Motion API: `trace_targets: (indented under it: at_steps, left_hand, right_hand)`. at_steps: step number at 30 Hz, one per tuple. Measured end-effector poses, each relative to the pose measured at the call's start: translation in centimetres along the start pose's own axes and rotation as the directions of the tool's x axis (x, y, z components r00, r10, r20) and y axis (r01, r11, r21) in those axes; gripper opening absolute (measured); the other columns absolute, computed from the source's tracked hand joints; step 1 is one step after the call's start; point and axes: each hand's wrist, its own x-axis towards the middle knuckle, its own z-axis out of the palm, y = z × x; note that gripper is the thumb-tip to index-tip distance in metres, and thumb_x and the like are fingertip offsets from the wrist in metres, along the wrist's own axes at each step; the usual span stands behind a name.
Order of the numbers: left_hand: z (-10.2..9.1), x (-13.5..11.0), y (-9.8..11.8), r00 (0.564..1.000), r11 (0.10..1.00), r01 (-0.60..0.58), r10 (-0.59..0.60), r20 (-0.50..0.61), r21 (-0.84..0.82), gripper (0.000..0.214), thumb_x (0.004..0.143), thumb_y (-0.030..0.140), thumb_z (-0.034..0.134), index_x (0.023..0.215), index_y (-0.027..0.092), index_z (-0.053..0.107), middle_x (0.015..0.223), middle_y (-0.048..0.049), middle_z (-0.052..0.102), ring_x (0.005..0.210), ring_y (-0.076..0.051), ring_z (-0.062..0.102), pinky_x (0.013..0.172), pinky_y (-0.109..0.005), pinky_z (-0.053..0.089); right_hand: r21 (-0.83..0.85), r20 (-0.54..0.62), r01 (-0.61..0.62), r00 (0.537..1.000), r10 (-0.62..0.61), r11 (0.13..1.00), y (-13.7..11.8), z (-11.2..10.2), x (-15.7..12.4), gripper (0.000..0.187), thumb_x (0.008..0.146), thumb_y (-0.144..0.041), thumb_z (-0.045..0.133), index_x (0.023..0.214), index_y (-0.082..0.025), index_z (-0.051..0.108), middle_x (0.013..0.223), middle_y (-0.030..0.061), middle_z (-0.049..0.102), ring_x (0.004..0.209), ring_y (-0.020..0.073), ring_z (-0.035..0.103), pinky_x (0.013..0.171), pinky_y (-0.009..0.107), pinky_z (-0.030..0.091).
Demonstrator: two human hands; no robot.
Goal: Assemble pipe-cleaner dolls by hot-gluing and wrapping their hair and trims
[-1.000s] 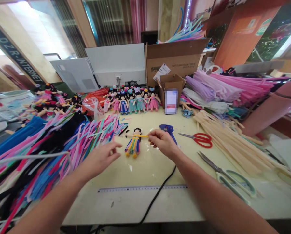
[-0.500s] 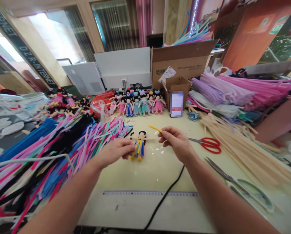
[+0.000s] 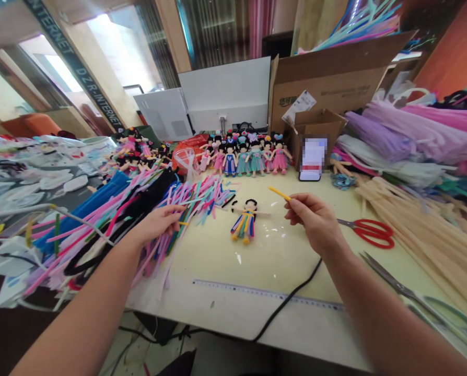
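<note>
Yellow and short, the stem [image 3: 279, 194] sits pinched in the right hand [image 3: 315, 222] near the doll [image 3: 246, 222] on the tabletop [image 3: 280, 261], while the left hand [image 3: 157, 223], fingers spread, could drag strands off the pile [image 3: 112, 214].

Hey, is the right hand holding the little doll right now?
No, the right hand pinches a short yellow pipe cleaner, while the doll lies on the table apart from it.
</note>
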Motion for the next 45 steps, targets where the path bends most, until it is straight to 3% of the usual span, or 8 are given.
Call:
trace_targets:
  at_steps: [4, 11, 15, 20, 26, 30, 37, 45]
  left_hand:
    - [-1.0, -0.8, 1.0, 0.987, 0.994, -0.051, 0.065, -0.146, 0.098, 0.054, 0.071, 0.038, 0.053, 0.12, 0.015, 0.058, 0.054, 0.006, 0.051, 0.05, -0.014, 0.048, 0.052, -0.026, 0.039]
    - [0.7, -2.2, 5.5, 0.88, 0.932, -0.223, 0.319, -0.352, 0.288, 0.053, 0.07, 0.046, 0.058, 0.115, 0.018, 0.065, 0.113, -0.0071, 0.061, 0.091, -0.023, 0.059, 0.085, -0.036, 0.047]
    - [4.6, -3.0, 8.9, 0.86, 0.887, -0.448, 0.461, -0.217, 0.108, 0.04, 0.081, 0.044, 0.052, 0.105, 0.017, 0.069, 0.102, -0.0055, 0.069, 0.095, -0.023, 0.061, 0.086, -0.034, 0.046]
    - [9.3, -2.4, 11.2, 0.783, 0.766, -0.619, 0.618, 0.064, 0.176, 0.031, 0.088, 0.037, 0.046, 0.092, 0.02, 0.071, 0.09, -0.0044, 0.071, 0.088, -0.021, 0.062, 0.082, -0.033, 0.046]
    - [11.4, -0.5, 10.9, 0.783, 0.74, -0.617, 0.61, 0.117, 0.27, 0.021, 0.083, 0.027, 0.053, 0.077, 0.018, 0.07, 0.082, -0.0057, 0.066, 0.084, -0.02, 0.06, 0.075, -0.031, 0.044]
    - [11.9, 0.0, 10.3, 0.787, 0.766, -0.617, 0.608, 0.107, 0.182, 0.021, 0.08, 0.029, 0.054, 0.067, 0.019, 0.066, 0.076, -0.0039, 0.062, 0.078, -0.019, 0.058, 0.071, -0.03, 0.042]
    - [12.8, 0.5, 9.8, 0.883, 0.907, -0.376, 0.412, 0.224, -0.189, 0.022, 0.073, 0.037, 0.056, 0.06, 0.019, 0.058, 0.057, 0.0027, 0.054, 0.056, -0.014, 0.049, 0.055, -0.026, 0.037]
    - [13.5, 0.6, 9.4, 0.919, 0.892, -0.193, 0.31, 0.244, -0.408, 0.026, 0.068, 0.043, 0.063, 0.066, 0.018, 0.057, 0.052, 0.0058, 0.048, 0.047, -0.01, 0.039, 0.048, -0.024, 0.031]
  right_hand:
    - [-0.027, 0.021, 0.007, 1.0, -0.006, 1.0, 0.2, 0.2, -0.2, 0.027, 0.069, -0.044, 0.068, 0.078, -0.019, 0.061, 0.068, 0.0006, 0.062, 0.053, 0.0102, 0.055, 0.047, 0.023, 0.044]
    - [-0.158, 0.034, 0.08, 0.997, -0.075, 0.984, 1.7, 0.7, 0.0, 0.022, 0.07, -0.04, 0.066, 0.077, -0.02, 0.066, 0.074, 0.0015, 0.058, 0.06, 0.0125, 0.05, 0.052, 0.026, 0.043]
    - [-0.35, 0.139, 0.247, 0.968, -0.21, 0.904, 2.0, 1.2, -0.2, 0.015, 0.077, -0.033, 0.061, 0.079, -0.021, 0.069, 0.074, 0.0028, 0.055, 0.066, 0.0154, 0.05, 0.059, 0.029, 0.044]
    - [-0.585, 0.336, 0.521, 0.853, -0.399, 0.621, 0.4, 1.9, -1.0, 0.017, 0.088, -0.022, 0.053, 0.086, -0.021, 0.07, 0.081, 0.0055, 0.055, 0.075, 0.0176, 0.054, 0.069, 0.031, 0.044]
    - [-0.712, 0.447, 0.634, 0.741, -0.502, 0.301, 0.4, 2.1, -0.9, 0.022, 0.093, -0.021, 0.048, 0.091, -0.02, 0.07, 0.086, 0.0088, 0.058, 0.084, 0.0213, 0.052, 0.076, 0.033, 0.045]
    - [-0.757, 0.443, 0.618, 0.723, -0.53, 0.211, 1.4, 1.9, -0.8, 0.019, 0.092, -0.02, 0.051, 0.091, -0.021, 0.07, 0.09, 0.0083, 0.059, 0.086, 0.0212, 0.05, 0.076, 0.033, 0.045]
    - [-0.783, 0.431, 0.597, 0.725, -0.537, 0.177, 2.0, 1.5, -0.5, 0.016, 0.09, -0.02, 0.055, 0.084, -0.022, 0.07, 0.083, 0.0061, 0.058, 0.079, 0.0194, 0.048, 0.07, 0.03, 0.043]
    - [-0.749, 0.395, 0.571, 0.792, -0.466, 0.335, 1.8, 1.4, -0.8, 0.02, 0.093, -0.025, 0.051, 0.086, -0.018, 0.069, 0.078, 0.0056, 0.059, 0.077, 0.0186, 0.05, 0.074, 0.033, 0.041]
